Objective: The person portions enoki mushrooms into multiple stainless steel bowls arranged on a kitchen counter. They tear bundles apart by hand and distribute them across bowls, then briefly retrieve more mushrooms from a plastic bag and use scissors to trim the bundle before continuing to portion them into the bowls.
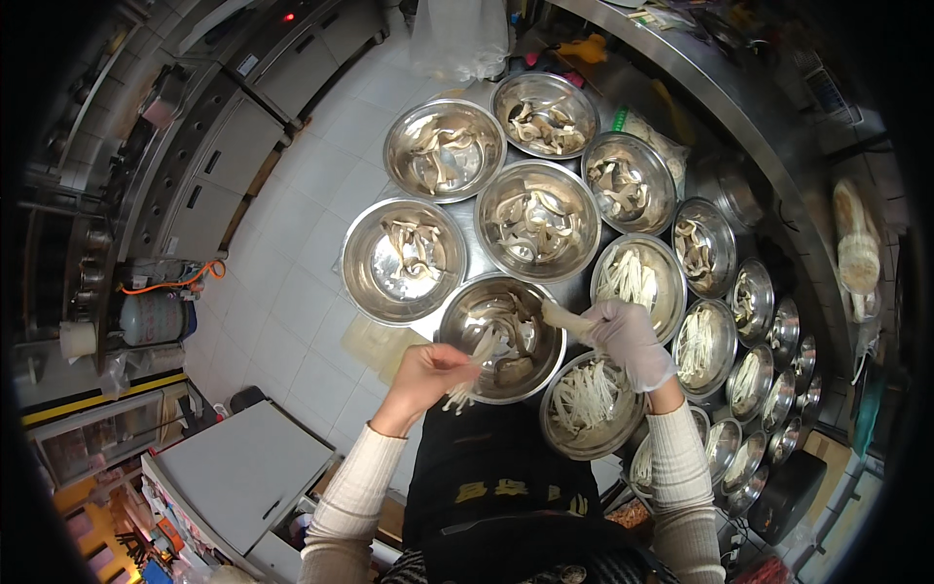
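Observation:
My left hand [429, 378], bare, pinches a small bunch of enoki mushrooms [460, 398] over the near rim of a steel bowl [446, 365]. In that bowl lie torn brownish mushroom pieces [514, 371]. My right hand [629, 342] wears a thin translucent glove and grips a larger pale bunch, apparently enoki [563, 318], above the bowl's right rim. Below the gloved hand, white enoki strands [584, 400] fill part of another steel bowl [558, 436]. A further bowl [675, 321] with enoki stands just beyond that hand.
Several steel bowls with mushroom pieces, among them a middle bowl [503, 266], crowd the steel table [467, 219]. More bowls run off to the right. A plastic bag [653, 139] lies behind them. Left are the tiled floor [321, 175], a gas cylinder [155, 321] and a white-topped cabinet [241, 467].

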Available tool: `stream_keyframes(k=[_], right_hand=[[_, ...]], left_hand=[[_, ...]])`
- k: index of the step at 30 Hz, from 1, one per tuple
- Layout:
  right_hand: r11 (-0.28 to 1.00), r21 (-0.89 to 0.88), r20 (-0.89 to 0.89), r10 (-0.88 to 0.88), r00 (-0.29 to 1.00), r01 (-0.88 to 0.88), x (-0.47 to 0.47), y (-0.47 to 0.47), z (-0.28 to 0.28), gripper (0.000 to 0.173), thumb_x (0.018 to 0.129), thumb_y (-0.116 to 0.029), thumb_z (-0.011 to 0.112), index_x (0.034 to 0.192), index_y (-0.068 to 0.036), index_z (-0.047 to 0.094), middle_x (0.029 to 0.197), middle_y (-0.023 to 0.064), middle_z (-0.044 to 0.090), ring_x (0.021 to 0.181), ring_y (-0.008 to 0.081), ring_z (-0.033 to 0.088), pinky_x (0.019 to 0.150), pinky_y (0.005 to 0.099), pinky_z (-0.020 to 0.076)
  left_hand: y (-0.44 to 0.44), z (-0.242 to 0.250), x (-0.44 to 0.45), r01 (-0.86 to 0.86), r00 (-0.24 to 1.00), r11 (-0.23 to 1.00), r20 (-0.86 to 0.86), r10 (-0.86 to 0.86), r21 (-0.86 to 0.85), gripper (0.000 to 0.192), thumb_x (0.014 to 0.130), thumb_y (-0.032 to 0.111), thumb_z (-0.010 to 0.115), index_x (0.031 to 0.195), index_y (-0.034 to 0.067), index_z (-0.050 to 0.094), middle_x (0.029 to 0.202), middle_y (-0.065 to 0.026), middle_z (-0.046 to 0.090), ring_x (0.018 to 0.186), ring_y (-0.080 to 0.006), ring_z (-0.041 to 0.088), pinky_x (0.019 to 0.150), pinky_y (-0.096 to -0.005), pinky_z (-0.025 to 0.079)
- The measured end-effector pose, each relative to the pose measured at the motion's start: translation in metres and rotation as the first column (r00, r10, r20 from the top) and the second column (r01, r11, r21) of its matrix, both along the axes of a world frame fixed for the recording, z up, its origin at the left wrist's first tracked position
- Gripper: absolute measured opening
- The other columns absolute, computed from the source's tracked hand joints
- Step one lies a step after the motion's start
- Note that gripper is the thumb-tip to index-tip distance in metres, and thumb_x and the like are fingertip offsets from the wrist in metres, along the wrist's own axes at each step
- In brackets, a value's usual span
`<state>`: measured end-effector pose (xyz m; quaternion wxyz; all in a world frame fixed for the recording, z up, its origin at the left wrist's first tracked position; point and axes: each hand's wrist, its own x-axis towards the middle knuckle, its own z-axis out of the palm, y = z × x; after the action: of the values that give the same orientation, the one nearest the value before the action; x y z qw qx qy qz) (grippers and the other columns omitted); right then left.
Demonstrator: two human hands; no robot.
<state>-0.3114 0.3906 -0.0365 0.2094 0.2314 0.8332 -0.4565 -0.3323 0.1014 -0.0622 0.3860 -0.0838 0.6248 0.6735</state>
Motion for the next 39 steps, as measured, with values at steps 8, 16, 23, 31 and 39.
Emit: stream_keyframes(k=[8,16,23,31,39], right_hand=[[0.96,-0.277,-0.162,-0.004,0.987,-0.042,0.013,-0.07,-0.015,0.048,0.083,-0.006,0.07,0.128,0.0,0.054,0.085,0.005,0.066,0.071,0.0059,0.059,0.062,0.0214,0.0483],[0.943,-0.273,0.047,0.213,0.976,-0.192,0.003,-0.044,0.016,0.028,0.084,-0.007,0.067,0.111,0.001,0.065,0.082,0.01,0.068,0.071,0.0145,0.063,0.063,0.0257,0.0514],[0.961,-0.269,-0.101,0.03,0.994,-0.056,0.011,0.007,0.023,0.016,0.089,-0.002,0.061,0.102,0.002,0.069,0.081,0.0064,0.07,0.062,0.0093,0.062,0.054,0.0199,0.0521],[0.946,-0.297,-0.292,0.041,0.956,-0.131,0.015,-0.074,-0.008,0.03,0.084,-0.009,0.071,0.11,0.003,0.063,0.082,0.0044,0.068,0.062,0.01,0.059,0.057,0.023,0.0497],[0.97,-0.208,-0.111,-0.149,0.983,0.124,0.019,-0.018,-0.02,0.02,0.08,-0.006,0.072,0.099,0.001,0.067,0.07,0.004,0.062,0.06,0.0083,0.054,0.055,0.0247,0.0457]], left_hand=[[0.054,-0.003,0.01,-0.166,0.985,0.974,0.06,0.159,0.154,0.025,0.083,-0.002,0.069,0.108,-0.003,0.064,0.099,-0.0073,0.07,0.086,-0.0117,0.065,0.078,-0.0234,0.051],[0.056,0.005,-0.003,-0.092,0.995,0.991,0.052,0.087,0.098,0.022,0.081,-0.001,0.07,0.102,-0.003,0.066,0.093,-0.0056,0.07,0.081,-0.008,0.063,0.073,-0.0212,0.05],[0.025,0.013,-0.01,0.034,0.997,0.994,0.071,-0.027,-0.101,0.017,0.08,-0.002,0.071,0.097,-0.001,0.067,0.088,-0.0027,0.069,0.078,-0.007,0.063,0.07,-0.0209,0.05],[0.049,0.005,0.003,-0.227,0.973,0.97,0.059,0.223,0.087,0.028,0.08,-0.005,0.07,0.107,-0.001,0.063,0.098,-0.0046,0.068,0.086,-0.0103,0.065,0.078,-0.0226,0.052],[0.013,0.01,-0.001,-0.121,0.989,0.993,0.088,0.122,-0.017,0.03,0.078,-0.002,0.074,0.106,-0.004,0.064,0.094,-0.0077,0.069,0.079,-0.0105,0.066,0.072,-0.0214,0.052]])
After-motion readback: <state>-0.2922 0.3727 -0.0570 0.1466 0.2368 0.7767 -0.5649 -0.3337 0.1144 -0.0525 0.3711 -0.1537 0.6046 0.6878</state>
